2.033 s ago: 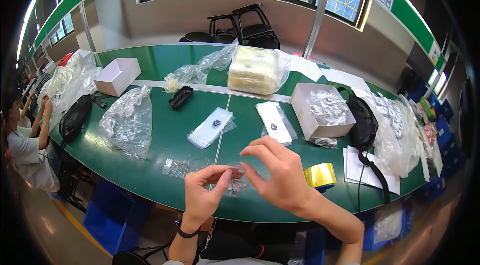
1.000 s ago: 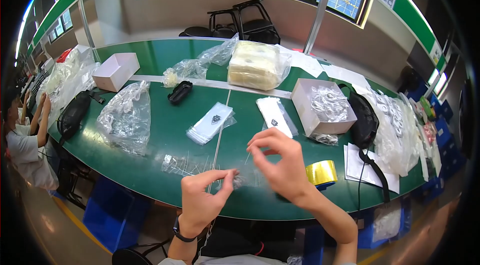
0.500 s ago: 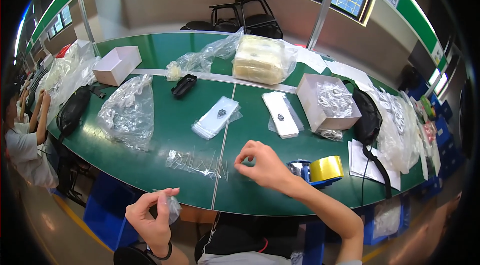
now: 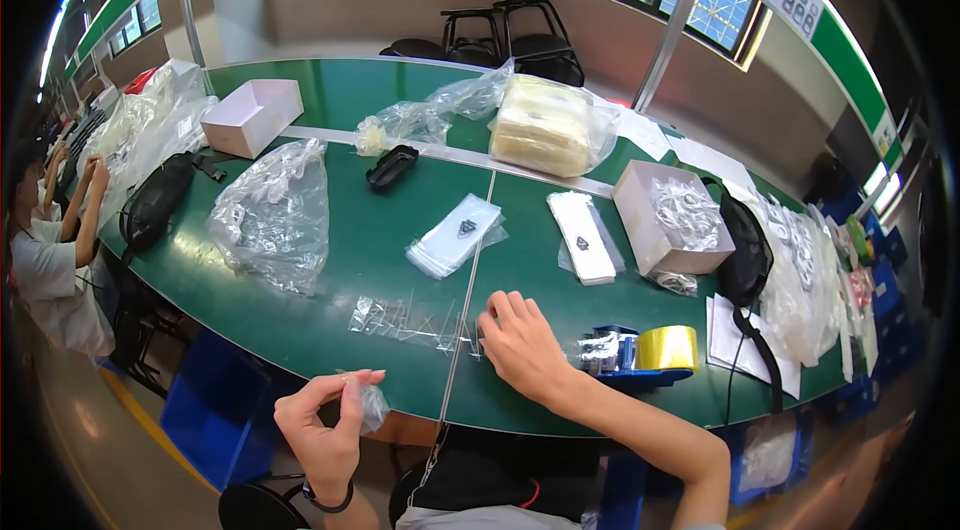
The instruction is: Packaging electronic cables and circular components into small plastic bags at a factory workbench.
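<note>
My left hand is just off the table's near edge, pinching a crumpled clear plastic piece between thumb and fingers. My right hand rests low over the table, fingers curled down; whatever the fingertips hold is hidden. Beside those fingertips lies a clear film strip with several thin, pin-like pieces across it. Just right of my right hand stands a blue tape dispenser carrying a yellowish tape roll.
Two stacks of clear packets, one left, one right, lie beyond my hands. Around them are a plastic bag, a black tray, a wrapped bundle, a filled box and an open box. A co-worker is at far left.
My right hand has lowered toward the right end of the film strip, its fingers turning down. My left hand keeps its pinch on the crumpled plastic. The whole view has shifted slightly.
</note>
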Motion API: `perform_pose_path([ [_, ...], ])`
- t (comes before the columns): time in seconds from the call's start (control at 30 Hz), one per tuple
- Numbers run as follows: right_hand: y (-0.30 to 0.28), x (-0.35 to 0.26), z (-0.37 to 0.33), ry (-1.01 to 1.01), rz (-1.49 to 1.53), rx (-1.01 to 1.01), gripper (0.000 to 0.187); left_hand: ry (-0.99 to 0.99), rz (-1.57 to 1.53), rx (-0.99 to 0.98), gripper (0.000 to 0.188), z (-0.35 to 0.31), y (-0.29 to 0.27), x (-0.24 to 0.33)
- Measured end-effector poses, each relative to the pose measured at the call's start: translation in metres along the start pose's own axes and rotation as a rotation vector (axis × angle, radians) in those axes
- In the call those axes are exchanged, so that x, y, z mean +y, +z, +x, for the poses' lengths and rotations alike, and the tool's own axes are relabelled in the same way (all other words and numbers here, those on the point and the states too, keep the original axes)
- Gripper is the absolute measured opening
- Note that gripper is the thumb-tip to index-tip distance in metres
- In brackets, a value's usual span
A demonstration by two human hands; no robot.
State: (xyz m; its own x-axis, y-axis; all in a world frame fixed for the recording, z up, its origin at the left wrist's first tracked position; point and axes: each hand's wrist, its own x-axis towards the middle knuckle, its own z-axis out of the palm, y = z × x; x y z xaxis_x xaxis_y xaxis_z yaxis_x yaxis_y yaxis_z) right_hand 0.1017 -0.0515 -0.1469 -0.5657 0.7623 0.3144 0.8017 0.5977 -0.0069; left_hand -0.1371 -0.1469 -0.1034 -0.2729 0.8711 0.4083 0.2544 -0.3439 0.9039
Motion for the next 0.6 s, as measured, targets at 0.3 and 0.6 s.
perform_pose_path([
  [0.3, -0.030, -0.001, -0.025, -0.094, 0.046, -0.095, 0.032, -0.013, 0.012, -0.115, 0.011, -0.001, 0.011, 0.004],
  [0.6, -0.078, -0.039, -0.037, 0.072, 0.727, 0.233, 0.046, 0.188, 0.080, -0.036, 0.010, 0.010, 0.076, 0.014],
])
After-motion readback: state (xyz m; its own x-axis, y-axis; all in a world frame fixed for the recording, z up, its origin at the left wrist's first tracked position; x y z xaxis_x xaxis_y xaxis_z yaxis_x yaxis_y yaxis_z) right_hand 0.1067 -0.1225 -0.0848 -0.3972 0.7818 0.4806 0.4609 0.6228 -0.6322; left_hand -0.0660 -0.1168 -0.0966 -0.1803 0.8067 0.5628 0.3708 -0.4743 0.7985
